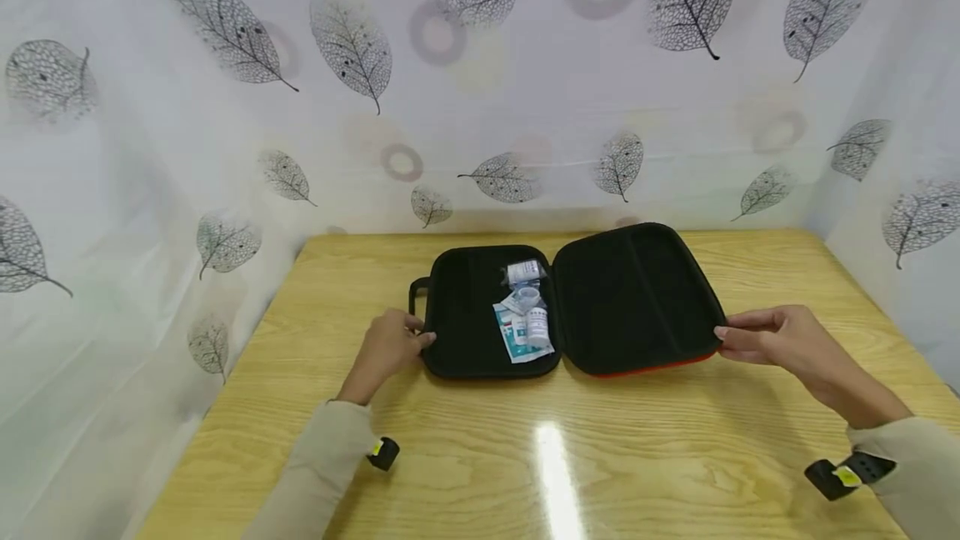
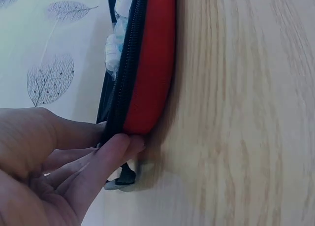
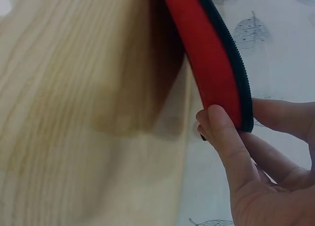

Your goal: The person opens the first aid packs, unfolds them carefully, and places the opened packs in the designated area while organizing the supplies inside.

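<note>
Red zippered case [image 1: 453,315] lies unfolded on the wooden table [image 1: 465,457], lid [image 1: 626,298] tilted up; left hand [image 1: 390,348] pinches the base's near-left corner, right hand [image 1: 787,348] the lid's near-right corner. Likely light, semi-stiff, grippy fabric; rim corners look good holds. Bottles [image 1: 537,327] and sachets [image 1: 510,332] look loose, so keep base level.

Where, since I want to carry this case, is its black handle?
In the head view, the black handle is at the left edge of the open case, just beyond the left hand.
</note>
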A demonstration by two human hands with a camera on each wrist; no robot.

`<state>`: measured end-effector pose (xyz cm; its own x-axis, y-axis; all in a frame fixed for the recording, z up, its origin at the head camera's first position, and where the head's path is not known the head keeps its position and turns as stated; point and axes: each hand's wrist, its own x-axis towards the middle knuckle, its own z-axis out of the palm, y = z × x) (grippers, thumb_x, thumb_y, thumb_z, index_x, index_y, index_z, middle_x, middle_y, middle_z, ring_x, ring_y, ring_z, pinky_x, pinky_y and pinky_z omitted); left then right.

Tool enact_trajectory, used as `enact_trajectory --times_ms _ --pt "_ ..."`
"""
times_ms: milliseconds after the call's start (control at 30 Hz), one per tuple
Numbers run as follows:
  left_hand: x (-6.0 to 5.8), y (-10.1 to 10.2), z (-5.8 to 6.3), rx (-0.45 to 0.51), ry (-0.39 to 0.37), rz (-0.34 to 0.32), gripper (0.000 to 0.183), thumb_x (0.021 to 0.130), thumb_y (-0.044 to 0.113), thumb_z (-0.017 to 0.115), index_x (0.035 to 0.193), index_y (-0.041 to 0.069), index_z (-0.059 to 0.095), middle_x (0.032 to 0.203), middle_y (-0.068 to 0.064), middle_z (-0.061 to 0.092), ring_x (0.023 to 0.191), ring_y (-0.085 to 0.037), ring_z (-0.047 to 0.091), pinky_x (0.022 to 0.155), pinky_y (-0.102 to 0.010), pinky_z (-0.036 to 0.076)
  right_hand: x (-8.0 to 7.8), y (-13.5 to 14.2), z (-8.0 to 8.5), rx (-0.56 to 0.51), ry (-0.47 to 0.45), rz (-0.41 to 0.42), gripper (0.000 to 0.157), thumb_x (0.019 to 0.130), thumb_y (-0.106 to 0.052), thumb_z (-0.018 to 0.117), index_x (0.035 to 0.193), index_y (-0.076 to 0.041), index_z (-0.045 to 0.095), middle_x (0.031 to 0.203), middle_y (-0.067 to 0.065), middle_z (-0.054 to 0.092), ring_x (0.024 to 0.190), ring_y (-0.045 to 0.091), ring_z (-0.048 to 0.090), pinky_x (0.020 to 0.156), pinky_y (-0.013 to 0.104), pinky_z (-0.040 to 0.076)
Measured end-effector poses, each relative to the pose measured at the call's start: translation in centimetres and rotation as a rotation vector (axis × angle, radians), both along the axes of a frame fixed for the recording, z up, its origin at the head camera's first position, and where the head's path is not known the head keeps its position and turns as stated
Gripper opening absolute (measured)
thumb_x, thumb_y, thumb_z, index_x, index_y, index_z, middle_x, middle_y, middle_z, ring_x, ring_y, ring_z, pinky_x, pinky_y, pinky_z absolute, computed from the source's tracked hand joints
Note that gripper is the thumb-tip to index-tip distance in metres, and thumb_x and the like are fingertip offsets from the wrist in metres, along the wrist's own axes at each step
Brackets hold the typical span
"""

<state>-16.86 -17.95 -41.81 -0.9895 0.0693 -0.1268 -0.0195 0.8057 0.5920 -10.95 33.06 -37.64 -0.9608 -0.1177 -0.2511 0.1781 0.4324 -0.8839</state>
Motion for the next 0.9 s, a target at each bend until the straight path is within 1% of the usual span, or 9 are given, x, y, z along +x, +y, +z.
enact_trajectory --times_ms 67,167,333,400,467,600,733,833,900 --pt "0.0 -0.1 0.0 0.062 -0.021 0.030 0.034 0.092 0.020 0.077 0.118 -0.003 0.073 0.102 -0.017 0.075 0.073 -0.020 0.072 0.063 -0.034 0.058 -0.1 0.1 -0.6 0.016 -0.012 0.003 0.065 0.101 -0.019 0.065 0.138 0.026 0.038 0.123 0.022 0.066 0.092 0.014 0.074 0.082 0.027 0.059" --pt "0.1 -0.4 -0.2 0.156 -0.056 0.062 0.037 0.093 0.018 0.076 0.121 -0.004 0.071 0.101 -0.018 0.074 0.064 -0.018 0.072 0.061 -0.032 0.058 -0.2 0.3 -1.4 0.038 -0.050 0.008 0.066 0.100 -0.020 0.066 0.138 0.027 0.039 0.122 0.023 0.066 0.092 0.013 0.074 0.082 0.029 0.059" --pt "0.2 -0.7 -0.3 0.239 -0.130 0.093 0.042 0.095 0.020 0.074 0.129 -0.002 0.066 0.110 -0.020 0.072 0.071 -0.019 0.074 0.076 -0.038 0.061 -0.4 0.8 -2.2 0.054 -0.122 0.018 0.067 0.100 -0.021 0.066 0.139 0.026 0.038 0.120 0.020 0.069 0.094 0.015 0.074 0.085 0.032 0.059" --pt "0.2 -0.8 -0.3 0.279 -0.157 0.108 0.044 0.094 0.020 0.075 0.131 -0.001 0.065 0.117 -0.021 0.070 0.074 -0.020 0.075 0.078 -0.038 0.060 -0.5 0.9 -2.3 0.065 -0.141 0.023 0.068 0.100 -0.022 0.066 0.139 0.026 0.038 0.118 0.019 0.070 0.094 0.016 0.074 0.086 0.033 0.059" --pt "0.2 -0.9 -0.4 0.328 -0.177 0.127 0.045 0.093 0.019 0.076 0.132 -0.001 0.065 0.124 -0.023 0.066 0.075 -0.020 0.075 0.075 -0.036 0.061 -0.6 1.1 -2.4 0.081 -0.139 0.036 0.068 0.100 -0.022 0.066 0.138 0.026 0.038 0.116 0.019 0.070 0.094 0.019 0.075 0.085 0.035 0.059" --pt "0.0 -0.9 -0.5 0.379 -0.199 0.146 0.045 0.092 0.016 0.077 0.132 -0.001 0.065 0.134 -0.027 0.059 0.074 -0.019 0.074 0.070 -0.031 0.061 -0.9 1.1 -2.1 0.175 -0.082 0.074 0.065 0.100 -0.024 0.066 0.136 0.026 0.043 0.112 0.021 0.071 0.090 0.023 0.075 0.080 0.037 0.061" --pt "0.0 -0.8 -0.5 0.392 -0.195 0.147 0.044 0.091 0.012 0.077 0.131 -0.003 0.065 0.139 -0.030 0.053 0.070 -0.018 0.073 0.068 -0.030 0.061 -1.6 0.9 -1.3 0.305 -0.008 0.111 0.066 0.099 -0.028 0.067 0.136 0.023 0.047 0.113 0.024 0.071 0.089 0.027 0.074 0.080 0.043 0.060" --pt "-0.1 -0.7 -0.5 0.398 -0.183 0.146 0.042 0.091 0.009 0.077 0.129 -0.005 0.065 0.132 -0.030 0.057 0.068 -0.019 0.073 0.068 -0.030 0.061 -2.5 0.3 -0.4 0.377 0.049 0.127 0.066 0.098 -0.032 0.069 0.135 0.019 0.051 0.113 0.025 0.071 0.088 0.029 0.073 0.080 0.049 0.059" --pt "-0.1 -0.7 -0.5 0.394 -0.181 0.145 0.042 0.091 0.008 0.076 0.129 -0.005 0.065 0.125 -0.029 0.061 0.067 -0.019 0.073 0.067 -0.030 0.061 -3.2 -0.4 0.1 0.416 0.095 0.140 0.064 0.097 -0.034 0.070 0.134 0.016 0.055 0.113 0.024 0.070 0.087 0.029 0.073 0.077 0.049 0.059"
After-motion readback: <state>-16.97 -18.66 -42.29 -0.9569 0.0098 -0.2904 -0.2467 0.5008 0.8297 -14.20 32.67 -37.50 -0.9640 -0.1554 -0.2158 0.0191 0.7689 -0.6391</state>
